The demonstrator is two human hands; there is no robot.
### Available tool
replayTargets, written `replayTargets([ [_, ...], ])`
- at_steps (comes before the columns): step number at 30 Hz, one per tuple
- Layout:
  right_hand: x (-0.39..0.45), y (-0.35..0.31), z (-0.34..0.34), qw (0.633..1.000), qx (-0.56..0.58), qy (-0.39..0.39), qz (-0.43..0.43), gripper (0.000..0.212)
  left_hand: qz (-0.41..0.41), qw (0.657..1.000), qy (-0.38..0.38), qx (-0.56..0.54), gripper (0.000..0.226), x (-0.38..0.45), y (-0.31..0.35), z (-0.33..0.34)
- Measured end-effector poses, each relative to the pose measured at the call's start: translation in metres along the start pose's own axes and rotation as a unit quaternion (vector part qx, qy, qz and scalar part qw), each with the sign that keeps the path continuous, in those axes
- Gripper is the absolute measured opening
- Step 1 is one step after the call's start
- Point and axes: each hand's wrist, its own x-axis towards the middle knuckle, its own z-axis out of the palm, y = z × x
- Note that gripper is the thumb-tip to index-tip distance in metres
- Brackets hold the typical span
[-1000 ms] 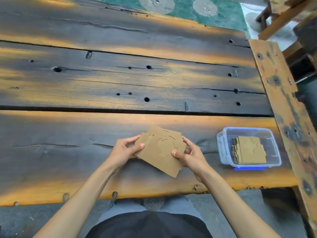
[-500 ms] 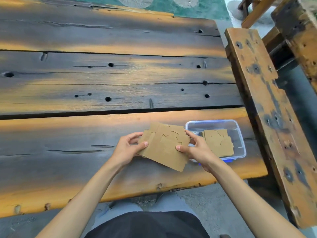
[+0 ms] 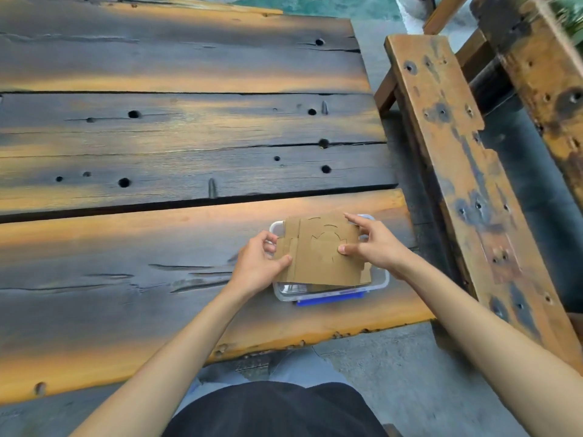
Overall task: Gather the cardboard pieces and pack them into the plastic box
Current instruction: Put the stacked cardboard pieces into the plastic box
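Both hands' grip [image 3: 318, 250] around cardboard pieces [image 3: 321, 257]

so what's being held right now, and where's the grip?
A stack of cardboard pieces, held over the plastic box. The left hand pinches its left edge; the right hand pinches its right side.

This looks like an outdoor or semi-outdoor sitting spot, perhaps a yard or rustic café corner, rather than a fitted workshop or kitchen. Filling the left and centre of the frame is a rough counter of thick charred-and-amber wooden planks [image 3: 189, 146], split by wide gaps and dotted with old bolt holes. At right stands a matching weathered wooden plank bench [image 3: 454, 171]. Bare grey concrete floor [image 3: 410, 383] shows below, and a green patterned surface [image 3: 331, 6] lies along the top edge.
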Motion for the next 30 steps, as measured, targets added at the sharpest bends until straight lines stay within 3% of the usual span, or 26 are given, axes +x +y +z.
replayTargets([
  [8,0.026,0.027,-0.030,0.985,-0.169,-0.024,-0.014,0.081,-0.035,0.997,0.000,0.064,0.034,0.012,0.000,0.060],
  [14,0.038,0.036,-0.015,0.956,-0.288,-0.051,0.035,0.082,-0.036,0.992,0.007,0.120,0.032,0.011,-0.012,0.085],
  [24,0.046,0.039,0.006,0.912,-0.409,0.004,0.022,0.048,-0.052,0.983,-0.005,0.174,0.034,0.017,-0.020,0.097],
  [30,0.044,0.039,0.011,0.901,-0.432,0.027,0.006,0.042,-0.087,0.971,-0.030,0.219,0.032,0.021,-0.012,0.095],
])
